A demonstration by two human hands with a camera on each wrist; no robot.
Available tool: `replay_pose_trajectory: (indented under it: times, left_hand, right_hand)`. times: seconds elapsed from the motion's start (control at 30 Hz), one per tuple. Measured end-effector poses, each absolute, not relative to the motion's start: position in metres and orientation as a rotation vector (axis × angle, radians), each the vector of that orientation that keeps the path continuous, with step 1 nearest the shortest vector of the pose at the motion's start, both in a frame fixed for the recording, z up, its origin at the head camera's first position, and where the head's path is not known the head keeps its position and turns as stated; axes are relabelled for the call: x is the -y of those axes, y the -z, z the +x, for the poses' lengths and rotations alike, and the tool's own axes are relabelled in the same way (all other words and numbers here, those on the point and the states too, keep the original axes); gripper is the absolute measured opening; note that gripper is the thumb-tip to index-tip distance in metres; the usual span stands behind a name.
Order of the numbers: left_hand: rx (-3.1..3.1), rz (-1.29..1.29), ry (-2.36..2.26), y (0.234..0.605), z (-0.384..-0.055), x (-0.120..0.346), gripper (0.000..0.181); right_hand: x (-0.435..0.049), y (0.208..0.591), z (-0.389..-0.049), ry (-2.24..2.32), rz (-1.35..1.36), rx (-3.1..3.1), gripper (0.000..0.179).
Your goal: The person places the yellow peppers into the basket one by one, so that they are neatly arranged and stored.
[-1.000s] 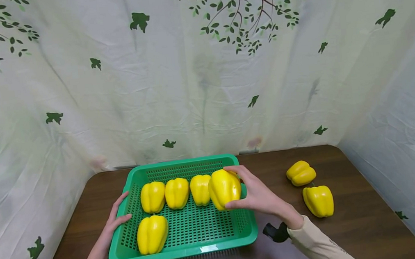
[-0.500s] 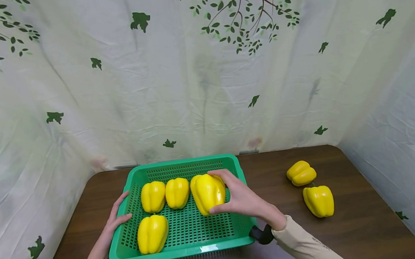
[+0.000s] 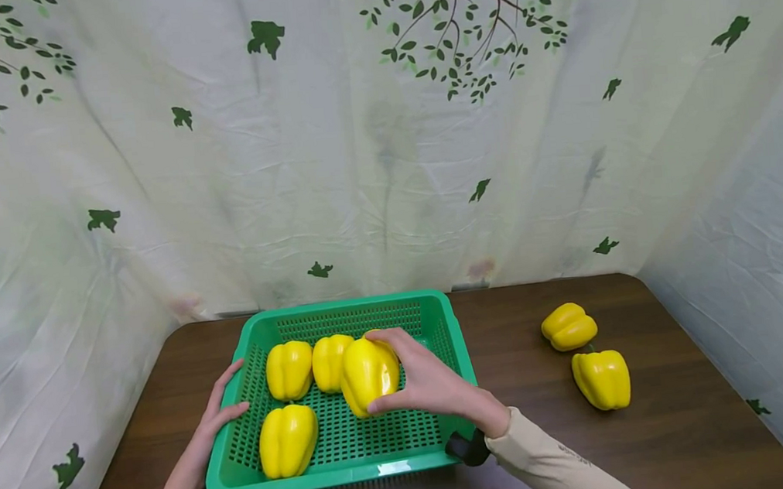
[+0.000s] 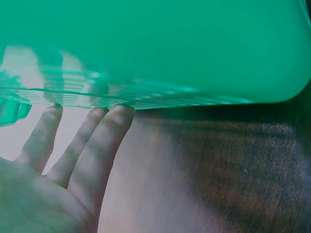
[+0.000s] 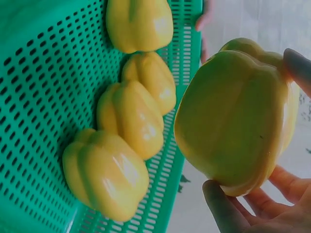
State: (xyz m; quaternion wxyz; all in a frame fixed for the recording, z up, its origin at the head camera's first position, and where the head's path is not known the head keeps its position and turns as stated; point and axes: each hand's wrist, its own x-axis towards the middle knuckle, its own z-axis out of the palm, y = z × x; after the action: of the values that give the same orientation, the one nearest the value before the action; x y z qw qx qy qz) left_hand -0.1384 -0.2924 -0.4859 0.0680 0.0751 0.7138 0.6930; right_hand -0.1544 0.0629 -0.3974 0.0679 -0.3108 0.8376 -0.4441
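In the head view my right hand [image 3: 427, 377] grips a yellow bell pepper [image 3: 370, 374] above the green basket [image 3: 411, 469]. The right wrist view shows the fingers and thumb around this pepper [image 5: 233, 121], clear of those in the basket. Several more lie inside: two bell peppers [image 3: 289, 371] [image 3: 330, 365] in the back row, a bell pepper [image 3: 288, 441] at front left, and one mostly hidden behind the held pepper in the head view. My left hand [image 3: 216, 415] rests on the basket's left side; its straight fingers touch the outer wall [image 4: 170, 53] in the left wrist view.
Two bell peppers [image 3: 569, 327] [image 3: 601, 381] lie on the brown table [image 3: 687, 428], right of the basket. A pale curtain [image 3: 384, 160] with printed leaves hangs behind the table and along both sides.
My right hand has carried the held bell pepper leftward and slightly toward the front over the basket, covering most of the third back-row pepper. My left hand and the basket have stayed put.
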Motion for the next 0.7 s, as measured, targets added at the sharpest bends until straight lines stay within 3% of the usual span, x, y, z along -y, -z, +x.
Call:
replay_pose_trajectory:
  times: [0.23, 0.7]
  left_hand:
    - [-2.128, 0.122, -2.025, 0.483, -0.138, 0.295, 0.06]
    - [-2.172, 0.232, -2.102, 0.488, -0.139, 0.292, 0.06]
  right_hand:
    - [-0.049, 0.401, -0.149, 1.321, -0.911, -2.496, 0.084]
    - [-0.029, 0.407, -0.139, 1.274, -0.866, -2.53, 0.084]
